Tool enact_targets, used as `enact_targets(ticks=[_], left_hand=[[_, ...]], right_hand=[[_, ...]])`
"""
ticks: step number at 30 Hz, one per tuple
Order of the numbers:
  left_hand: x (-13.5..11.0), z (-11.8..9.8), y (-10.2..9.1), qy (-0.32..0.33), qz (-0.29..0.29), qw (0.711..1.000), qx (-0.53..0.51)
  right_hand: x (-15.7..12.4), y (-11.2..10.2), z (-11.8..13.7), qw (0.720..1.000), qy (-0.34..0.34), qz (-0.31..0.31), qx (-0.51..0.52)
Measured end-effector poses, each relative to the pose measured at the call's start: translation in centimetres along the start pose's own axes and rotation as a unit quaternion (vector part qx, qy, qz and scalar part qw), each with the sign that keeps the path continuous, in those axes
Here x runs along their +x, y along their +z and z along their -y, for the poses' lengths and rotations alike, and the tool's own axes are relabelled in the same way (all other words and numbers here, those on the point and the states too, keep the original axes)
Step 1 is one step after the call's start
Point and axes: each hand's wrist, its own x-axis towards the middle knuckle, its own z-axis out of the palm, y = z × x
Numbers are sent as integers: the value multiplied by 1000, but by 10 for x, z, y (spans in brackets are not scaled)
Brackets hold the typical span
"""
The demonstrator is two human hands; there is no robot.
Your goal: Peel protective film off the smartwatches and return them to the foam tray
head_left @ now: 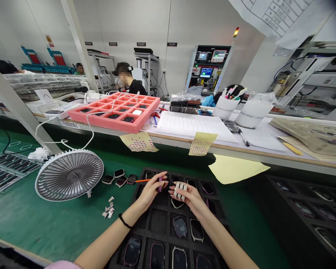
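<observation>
The left hand (pixel 152 191) is observed above the far rows of the black foam tray (pixel 156 221), thumb and forefinger closed on a small purple piece (pixel 160 184). A thin orange stick (pixel 142 181) runs out leftward from the same fingers and is judged to be held along with it. The right hand (pixel 189 198) is set just beside, its fingertips nearly meeting the left's. Its fingers (pixel 180 189) are wrapped in white and curled, but whether anything is grasped beneath them cannot be told. The work is judged to be fine fitting on a single unit. It is best done with both wrists kept low over the tray, the purple piece pinched lightly, and the stick's tip kept off the faces below — a slip there could mark a neighbouring unit. As to containers: the black foam tray is divided into square compartments in which watch cases (pixel 180 226) are laid flat, one to a cell, with pink, white and dark rims; several cells near the hands are noted bare. On the raised shelf a pink tray (pixel 106 122) is recorded, holding a few dark units and one white one, with most cells unfilled. A white tub (pixel 226 108) carries pens, and a second black tray (pixel 308 209) lies to the right — its contents are too dim to list.
</observation>
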Motion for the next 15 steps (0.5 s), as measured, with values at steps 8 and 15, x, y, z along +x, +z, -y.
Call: enact_targets(ticks=[8, 15], left_hand=[[6, 7, -7, 17, -7, 998, 54], [7, 10, -9, 45, 11, 996, 81]], right_hand=[[2, -1, -2, 1000, -1, 8, -7], [1, -2, -4, 1000, -4, 14, -13]])
